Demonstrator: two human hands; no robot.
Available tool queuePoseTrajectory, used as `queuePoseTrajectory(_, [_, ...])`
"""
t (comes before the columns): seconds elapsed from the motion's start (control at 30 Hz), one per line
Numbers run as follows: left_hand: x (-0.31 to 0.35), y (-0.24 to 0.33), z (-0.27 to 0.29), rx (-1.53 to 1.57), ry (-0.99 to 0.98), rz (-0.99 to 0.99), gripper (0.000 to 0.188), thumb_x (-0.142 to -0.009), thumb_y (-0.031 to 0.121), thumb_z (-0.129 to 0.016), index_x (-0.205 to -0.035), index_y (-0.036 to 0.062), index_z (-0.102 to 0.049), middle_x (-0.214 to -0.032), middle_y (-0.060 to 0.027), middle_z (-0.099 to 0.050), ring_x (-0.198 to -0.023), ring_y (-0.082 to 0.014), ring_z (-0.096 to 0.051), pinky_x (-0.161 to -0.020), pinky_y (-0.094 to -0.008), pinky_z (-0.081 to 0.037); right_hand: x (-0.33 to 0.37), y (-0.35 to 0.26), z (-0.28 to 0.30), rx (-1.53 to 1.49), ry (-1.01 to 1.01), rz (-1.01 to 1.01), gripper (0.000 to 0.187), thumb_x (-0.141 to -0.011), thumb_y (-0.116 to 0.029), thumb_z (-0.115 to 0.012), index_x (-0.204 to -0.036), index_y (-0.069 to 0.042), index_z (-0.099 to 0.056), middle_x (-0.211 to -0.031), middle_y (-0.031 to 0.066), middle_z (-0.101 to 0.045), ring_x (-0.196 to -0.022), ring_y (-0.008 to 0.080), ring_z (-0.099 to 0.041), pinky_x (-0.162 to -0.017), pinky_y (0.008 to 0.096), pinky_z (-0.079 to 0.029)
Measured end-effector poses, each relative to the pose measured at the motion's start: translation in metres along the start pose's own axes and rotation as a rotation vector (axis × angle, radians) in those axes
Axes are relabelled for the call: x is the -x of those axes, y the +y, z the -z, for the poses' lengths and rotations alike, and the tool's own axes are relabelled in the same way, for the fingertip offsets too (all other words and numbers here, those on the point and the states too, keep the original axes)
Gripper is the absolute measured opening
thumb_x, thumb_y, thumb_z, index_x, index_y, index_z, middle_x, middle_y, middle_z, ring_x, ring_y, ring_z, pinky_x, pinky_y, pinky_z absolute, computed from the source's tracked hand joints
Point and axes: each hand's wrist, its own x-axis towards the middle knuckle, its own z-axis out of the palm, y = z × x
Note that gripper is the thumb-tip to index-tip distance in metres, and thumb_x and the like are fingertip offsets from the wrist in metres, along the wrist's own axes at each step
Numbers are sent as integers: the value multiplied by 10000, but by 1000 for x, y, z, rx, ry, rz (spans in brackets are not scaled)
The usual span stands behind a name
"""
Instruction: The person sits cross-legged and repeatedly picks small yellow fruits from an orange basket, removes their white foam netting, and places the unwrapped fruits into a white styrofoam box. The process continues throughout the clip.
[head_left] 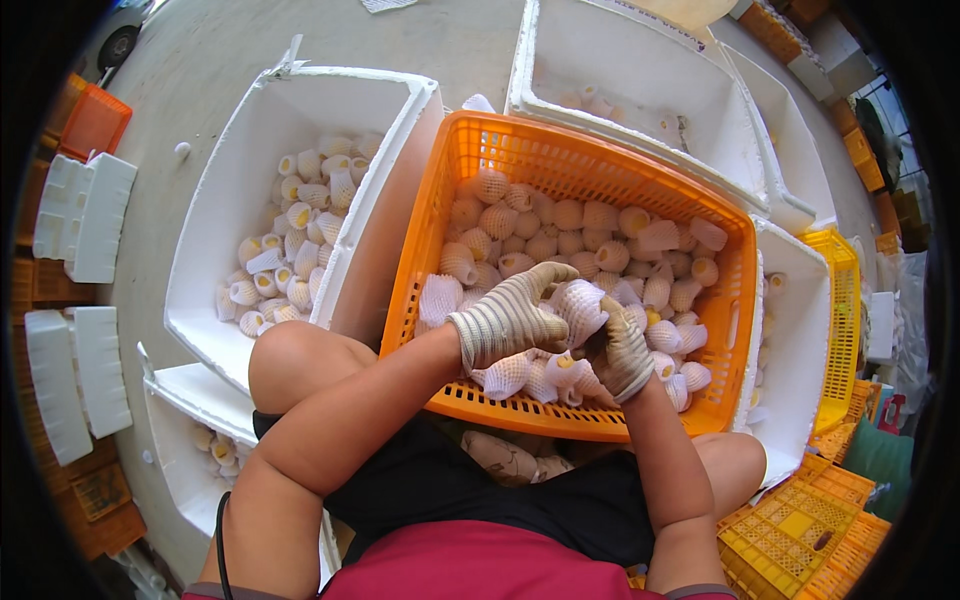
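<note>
The left hand (513, 318) is clad in a pale knitted glove (490, 325) marked with grey stripes, the right hand (625, 352) in a cream-coloured glove (629, 368). A crimson top (490, 565) is worn with black shorts (420, 500); its short sleeves (700, 592) are edged in dull grey. A thin black cord (221, 540) (loosely curved) is seen by the left arm (275, 520).

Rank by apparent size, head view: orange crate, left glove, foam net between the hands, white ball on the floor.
Orange crate
Left glove
Foam net
White ball, though it's farther away
</note>
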Motion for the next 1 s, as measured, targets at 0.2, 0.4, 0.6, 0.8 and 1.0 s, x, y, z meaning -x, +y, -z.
queuePoseTrajectory(0.2, [-2, 1, 5, 327, 96, 178, 483, -858, 129, -736, -1240, 7, -467, -1118, -130, -588, -979, -202, -644, -741, -310, -602, 4, -4, -4, -123, -84, -44, 512, -940, -531, -534, -1169, -75, -563, -988, 64, -642, -727, 148, -641, -531, 267, -514])
queuePoseTrajectory(0.4, [-1, 5, 0, 378, 147, 217, 343, -886, 132, -705, -1140, 5, -514, -901, -99, -643, -714, -178, -675, -626, -283, -597, 17, -17, -15, 193, -154, 195, 424, -933, -419, -614, -1168, -77, -528, -1016, 76, -639, -788, 138, -646, -559, 232, -517])
queuePoseTrajectory(0.6, [0, 4, 1, 161, 143, 192, 243, -871, 163, -712, -1010, 48, -549, -831, -61, -657, -668, -130, -657, -567, -252, -552, 23, -24, -19, 161, -180, 158, 396, -919, -352, -622, -1187, -78, -518, -1013, 74, -643, -826, 141, -652, -550, 237, -523])
queuePoseTrajectory(0.8, [-3, -3, -7, -404, 308, -124, 434, -760, 234, -815, -989, 35, -504, -846, -51, -601, -772, -95, -598, -671, -251, -518, 23, -24, -15, 112, -246, 90, 347, -920, -335, -578, -1166, -94, -533, -1015, 55, -642, -839, 142, -637, -569, 260, -541])
queuePoseTrajectory(1.0, [1, -1, -9, -538, 305, -336, 334, -805, 96, -767, -981, 40, -488, -848, -48, -586, -746, -123, -591, -658, -280, -505, 21, -26, -15, 173, -297, 199, 449, -909, -261, -587, -1311, -107, -457, -1181, 56, -572, -983, 138, -596, -773, 301, -546])
